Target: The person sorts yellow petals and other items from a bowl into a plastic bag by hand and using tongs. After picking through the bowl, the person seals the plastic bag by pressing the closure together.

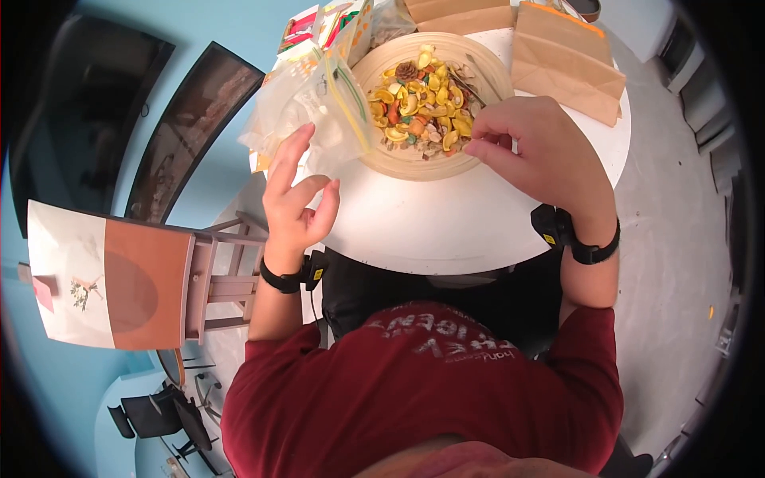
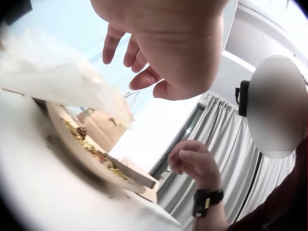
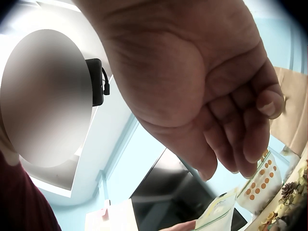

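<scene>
The bag (image 1: 319, 103), which is beside the bowl (image 1: 430, 169), should be light, soft and slippery, so its zip edge (image 1: 352, 94) is best for pinching; left hand (image 1: 299, 199) and right hand (image 1: 546, 151), both loosely bent, seem to hold nothing.

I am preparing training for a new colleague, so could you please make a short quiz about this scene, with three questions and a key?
1. Multiple choice: What colour are most pieces around the pinecone on the round tray?
A) Blue
B) Yellow
C) Purple

2. True or false: The left hand is nearer than the right hand to the translucent zip bag.

3. Short answer: What is printed on the T-shirt?

Key:
1. B
2. True
3. White lettering
</scene>
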`<state>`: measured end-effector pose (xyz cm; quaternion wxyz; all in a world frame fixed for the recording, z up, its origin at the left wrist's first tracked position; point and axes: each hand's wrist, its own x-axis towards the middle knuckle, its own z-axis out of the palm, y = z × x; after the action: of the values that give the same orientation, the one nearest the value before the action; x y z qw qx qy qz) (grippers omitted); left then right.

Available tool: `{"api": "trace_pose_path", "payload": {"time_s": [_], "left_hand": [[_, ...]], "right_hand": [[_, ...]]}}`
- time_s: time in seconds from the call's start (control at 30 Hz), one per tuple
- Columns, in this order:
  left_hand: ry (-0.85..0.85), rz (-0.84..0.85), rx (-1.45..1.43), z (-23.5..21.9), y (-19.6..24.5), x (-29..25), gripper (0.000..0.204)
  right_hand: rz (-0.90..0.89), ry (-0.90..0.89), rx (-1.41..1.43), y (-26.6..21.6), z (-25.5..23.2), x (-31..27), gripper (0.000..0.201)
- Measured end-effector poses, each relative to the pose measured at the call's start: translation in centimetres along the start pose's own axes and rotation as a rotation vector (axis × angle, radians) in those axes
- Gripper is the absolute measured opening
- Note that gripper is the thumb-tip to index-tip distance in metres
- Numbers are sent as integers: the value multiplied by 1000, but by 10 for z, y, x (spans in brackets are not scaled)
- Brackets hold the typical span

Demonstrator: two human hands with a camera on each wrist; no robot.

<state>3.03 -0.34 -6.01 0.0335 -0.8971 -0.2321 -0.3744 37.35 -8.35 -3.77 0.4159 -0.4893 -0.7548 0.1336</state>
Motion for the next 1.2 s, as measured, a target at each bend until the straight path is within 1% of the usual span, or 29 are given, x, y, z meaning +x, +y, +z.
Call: {"api": "trace_pose_path", "payload": {"time_s": [0.07, 0.1, 0.2, 0.23, 0.33, 0.43, 0.53, 0.6, 0.63, 0.7, 0.8, 0.9, 0.93, 1.03, 1.13, 1.17, 1.2], "left_hand": [[28, 14, -36, -6, 6, 15, 19], [-36, -18, -36, -9, 10, 23, 34], [-227, 24, 94, -4, 22, 64, 51], [-321, 25, 148, 2, 19, 70, 67], [-470, 98, 269, 25, -2, 73, 67], [-530, 111, 338, 34, 4, 75, 61], [-458, 124, 198, 39, -4, 75, 43], [-420, 103, 165, 31, 2, 76, 31], [-401, 94, 147, 25, 8, 77, 25], [-373, 77, 72, 12, 22, 76, 23], [-342, 42, -2, -2, 42, 74, 20], [-290, 19, -60, -10, 49, 70, 17], [-268, 15, -81, -12, 49, 69, 16], [-190, -71, -138, -27, 33, 63, 16], [-136, -163, -286, -44, 4, 55, 16], [-172, -156, -332, -50, -1, 53, 26], [-192, -205, -460, -53, -6, 54, 31]], "right_hand": [[-29, -25, -45, 4, -1, 0, 16], [-44, -35, -68, 5, -1, 0, 15], [-8, -21, -18, 1, 1, 1, 21], [4, -34, -27, 1, 1, 2, 21], [28, -55, -58, 2, 3, 1, 22], [19, -46, -103, 6, 5, -3, 20], [-21, -61, -160, 12, 5, -5, 17], [-22, -84, -182, 13, 6, -5, 18], [-2, -67, -131, 11, 8, -4, 18], [38, -32, -29, 4, 17, -3, 19], [6, -181, 3, -3, 31, 1, 28], [-119, -239, 44, -11, 47, -5, 22], [-122, -243, 39, -12, 52, -4, 18], [-108, -267, 29, -13, 58, -1, 14], [-62, -293, 43, -13, 57, 5, 21], [-57, -285, 51, -12, 58, 5, 22], [-52, -276, 58, -11, 60, 5, 24]]}}
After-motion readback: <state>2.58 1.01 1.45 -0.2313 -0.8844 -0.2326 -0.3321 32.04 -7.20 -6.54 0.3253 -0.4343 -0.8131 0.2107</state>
